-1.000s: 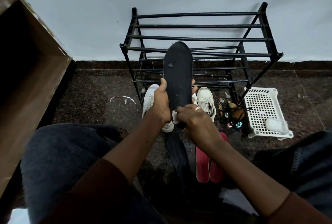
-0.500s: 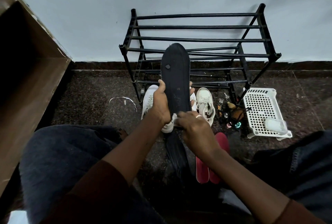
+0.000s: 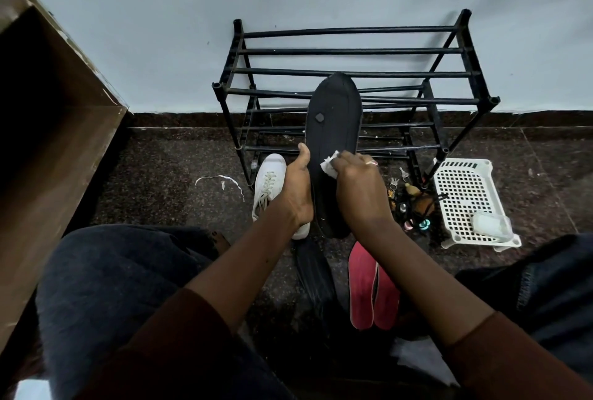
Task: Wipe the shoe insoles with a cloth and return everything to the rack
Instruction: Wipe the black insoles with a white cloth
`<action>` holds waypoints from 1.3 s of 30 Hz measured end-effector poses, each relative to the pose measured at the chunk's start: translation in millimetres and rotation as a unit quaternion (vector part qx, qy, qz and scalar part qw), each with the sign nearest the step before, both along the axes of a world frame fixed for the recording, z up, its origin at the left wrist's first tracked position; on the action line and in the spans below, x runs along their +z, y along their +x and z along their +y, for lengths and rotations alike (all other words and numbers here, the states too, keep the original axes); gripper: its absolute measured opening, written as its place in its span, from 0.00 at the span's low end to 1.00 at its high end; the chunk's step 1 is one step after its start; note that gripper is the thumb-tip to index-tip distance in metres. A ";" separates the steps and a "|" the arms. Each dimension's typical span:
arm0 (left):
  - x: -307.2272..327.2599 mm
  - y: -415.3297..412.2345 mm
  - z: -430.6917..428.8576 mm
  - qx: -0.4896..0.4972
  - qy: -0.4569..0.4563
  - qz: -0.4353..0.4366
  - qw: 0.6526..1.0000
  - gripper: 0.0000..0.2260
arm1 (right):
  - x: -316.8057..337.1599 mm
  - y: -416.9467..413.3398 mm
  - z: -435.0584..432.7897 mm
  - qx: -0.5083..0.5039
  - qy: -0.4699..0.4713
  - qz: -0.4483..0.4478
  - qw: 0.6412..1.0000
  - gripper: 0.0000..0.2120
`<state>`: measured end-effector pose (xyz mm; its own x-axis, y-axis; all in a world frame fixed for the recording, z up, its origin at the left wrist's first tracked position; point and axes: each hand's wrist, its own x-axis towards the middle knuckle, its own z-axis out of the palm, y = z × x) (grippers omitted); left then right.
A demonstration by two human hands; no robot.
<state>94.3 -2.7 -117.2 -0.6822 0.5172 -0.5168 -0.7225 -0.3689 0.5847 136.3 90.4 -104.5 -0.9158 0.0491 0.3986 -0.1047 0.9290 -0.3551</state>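
Observation:
My left hand [image 3: 296, 189] grips a long black insole [image 3: 333, 120] by its left edge and holds it upright in front of the black shoe rack [image 3: 353, 74]. My right hand [image 3: 359, 187] pinches a small white cloth [image 3: 329, 164] and presses it on the insole's middle. A second black insole [image 3: 313, 274] and a pair of red insoles [image 3: 369, 287] lie on the floor below my hands. One white sneaker [image 3: 268, 179] shows left of my left hand; the other is hidden behind the insole and my hands.
A white perforated plastic basket [image 3: 465, 194] holding a small clear container [image 3: 492, 223] sits right of the rack. Keys and small trinkets [image 3: 410, 200] lie beside it. A brown wooden cabinet [image 3: 48, 130] stands at the left. My knees frame the dark speckled floor.
My right hand with the cloth has slid up the insole from its lower end to its middle. My left hand keeps its hold on the insole.

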 end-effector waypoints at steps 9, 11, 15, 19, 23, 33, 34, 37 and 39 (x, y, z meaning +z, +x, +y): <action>-6.2 -8.2 -12.3 0.038 0.105 0.013 0.994 0.40 | -16.9 71.0 -15.3 0.109 -0.049 -0.018 0.993 0.16; -7.4 -8.7 -14.4 0.040 0.121 0.013 0.992 0.41 | -16.2 72.8 -13.8 0.129 -0.049 -0.006 0.990 0.15; -6.4 -10.8 -15.9 0.043 0.143 0.008 0.989 0.41 | -11.5 59.2 -9.1 0.146 -0.071 -0.021 0.986 0.13; -3.7 -3.4 -7.0 0.007 0.146 -0.009 0.989 0.39 | -0.1 35.4 -15.1 0.141 -0.117 -0.022 0.983 0.08; -1.0 -5.1 -10.0 0.009 0.145 -0.013 0.989 0.37 | 1.1 33.5 -19.4 0.161 -0.095 -0.003 0.982 0.07; -8.2 -7.6 -10.6 0.054 0.070 -0.012 0.996 0.38 | -12.2 52.3 -6.5 0.260 0.030 0.081 0.962 0.21; -8.4 -7.7 -8.8 0.050 0.065 -0.015 0.996 0.38 | -10.1 48.5 -9.3 0.250 0.023 0.083 0.964 0.18; -7.7 -6.9 -6.4 0.039 0.068 -0.032 0.996 0.37 | -4.0 39.5 -19.6 0.211 -0.014 0.085 0.974 0.13; -4.6 -7.8 -8.6 0.046 0.080 -0.036 0.995 0.34 | -6.1 41.9 -22.2 0.204 -0.023 0.079 0.976 0.12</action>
<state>86.6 -11.2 -121.8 -0.6941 0.5344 -0.4823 -0.7199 -0.5195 0.4603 178.2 68.3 -110.7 -0.7900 -0.2851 0.5427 -0.5189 0.7824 -0.3443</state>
